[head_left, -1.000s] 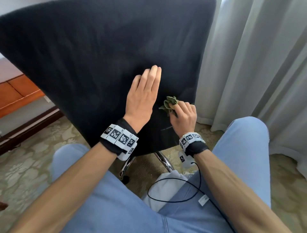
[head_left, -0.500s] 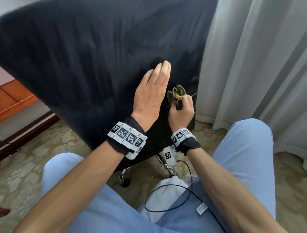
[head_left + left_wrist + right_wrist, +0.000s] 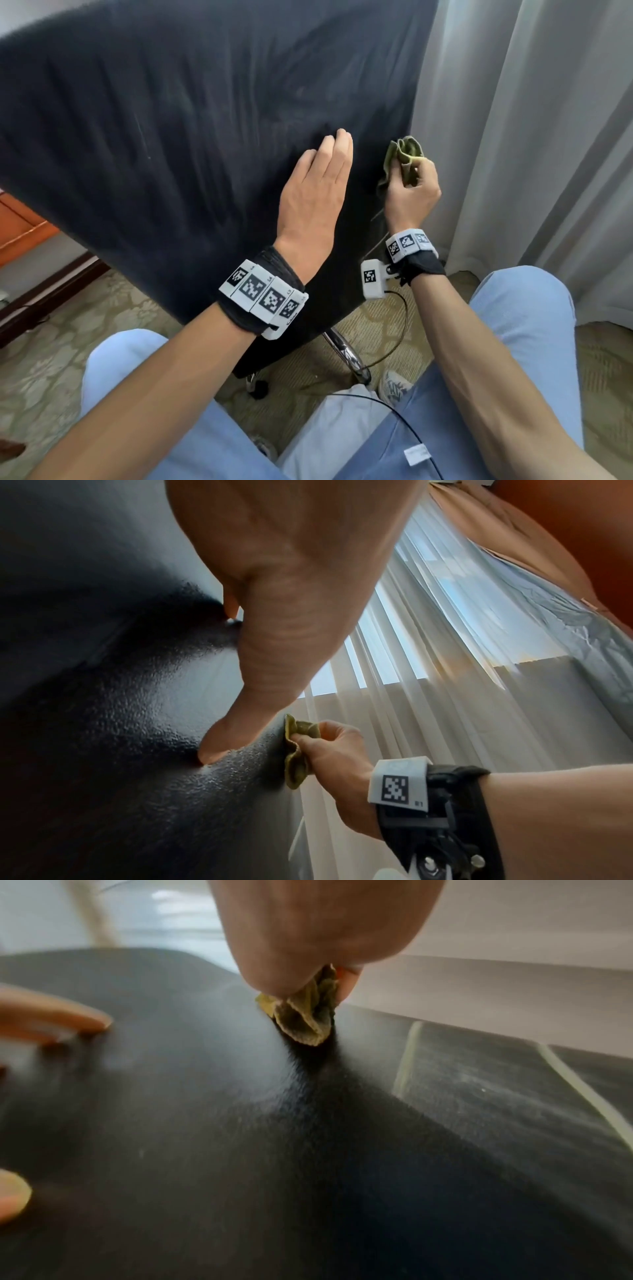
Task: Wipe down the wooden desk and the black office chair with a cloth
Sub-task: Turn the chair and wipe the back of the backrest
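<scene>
The black office chair's backrest [image 3: 191,130] fills the upper head view, tilted toward me. My left hand [image 3: 317,185] lies flat on it with straight fingers, and its thumb tip [image 3: 214,753] presses the grainy black surface. A bunched olive-green cloth [image 3: 402,156] is pinched in my right hand [image 3: 412,192], against the backrest near its right edge. From the right wrist the cloth [image 3: 308,1018] hangs from the pinching fingertips and touches the chair [image 3: 240,1137]. A corner of the wooden desk [image 3: 20,226] shows at far left.
Pale curtains [image 3: 520,137] hang just right of the chair, close to my right hand. The chair's chrome base [image 3: 346,349] stands on patterned carpet [image 3: 51,359] between my knees [image 3: 524,308]. A black cable [image 3: 397,329] runs from my right wrist camera down to my lap.
Both hands slid upward over the backrest. My right hand carried the cloth up and right toward the chair's right edge. The left stayed flat throughout.
</scene>
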### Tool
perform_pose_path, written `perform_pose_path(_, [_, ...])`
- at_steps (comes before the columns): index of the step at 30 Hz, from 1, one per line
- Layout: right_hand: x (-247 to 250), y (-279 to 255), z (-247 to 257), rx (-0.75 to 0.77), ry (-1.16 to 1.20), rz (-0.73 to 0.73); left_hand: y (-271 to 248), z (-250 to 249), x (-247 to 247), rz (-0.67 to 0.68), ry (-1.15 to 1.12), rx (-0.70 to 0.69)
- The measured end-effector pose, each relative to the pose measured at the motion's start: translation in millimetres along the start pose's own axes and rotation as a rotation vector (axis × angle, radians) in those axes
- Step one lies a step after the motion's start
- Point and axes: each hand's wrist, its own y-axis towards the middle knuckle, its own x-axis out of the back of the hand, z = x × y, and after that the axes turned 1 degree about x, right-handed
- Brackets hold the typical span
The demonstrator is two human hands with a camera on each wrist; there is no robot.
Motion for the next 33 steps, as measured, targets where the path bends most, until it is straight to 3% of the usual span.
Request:
perform_pose_path(3, [2.3, -1.9, -6.7, 0.118, -0.001, 0.018, -1.9, -1.8, -1.7, -0.008, 0.006, 0.009])
perform_pose_path(5, [5.3, -4.2, -27.6, 0.066, -0.093, 0.04, -3.1, -1.7, -3.9, -0.009, 0.013, 0.013])
perform_pose_path(9, [22.3, -27.2, -81.5, -0.378, -0.294, 0.081, -2.1, -0.4, -3.8, -0.007, 0.014, 0.022])
perform_pose_path(11, [26.4, -36.0, -86.3, -0.482, -0.321, 0.108, -1.2, -1.4, -3.0, 0.005, 0.019, 0.026])
perform_pose_path(18, [-9.9, -16.5, 3.4, -0.07, -0.102, -0.059, -2.7, 0.3, -2.0, 0.011, 0.059, 0.015])
perform_pose_path(21, [-2.9, -22.8, -11.0, -0.021, -0.1, -0.002, -2.4, -0.5, -2.9, 0.017, 0.073, 0.002])
perform_pose_path(23, [9.9, -37.2, -49.4, -0.158, -0.207, 0.061, -0.9, -0.9, -3.2, 0.018, 0.079, -0.005])
perform_pose_path(25, [34.1, -55.8, -94.8, -0.531, -0.374, 0.175, 0.9, -1.4, -3.1, 0.012, 0.078, -0.014])
perform_pose_path(27, [61.0, -78.7, -123.7, -0.97, -0.454, 0.416, 2.2, -2.0, -2.7, 0.006, 0.073, -0.014])
perform_pose_path(28, [70.1, -87.7, -127.7, -1.115, -0.45, 0.486, 2.5, -2.3, -2.9, 0.008, 0.066, -0.012])
perform_pose_path(30, [68.7, -95.3, -122.9, -1.194, -0.42, 0.418, 3.1, -1.8, -3.6, 0.005, 0.057, -0.007])
perform_pose_path(33, [44.4, -77.9, -85.7, -1.049, -0.296, 0.143, 0.8, -0.2, -3.7, 0.014, 0.057, -0.003])
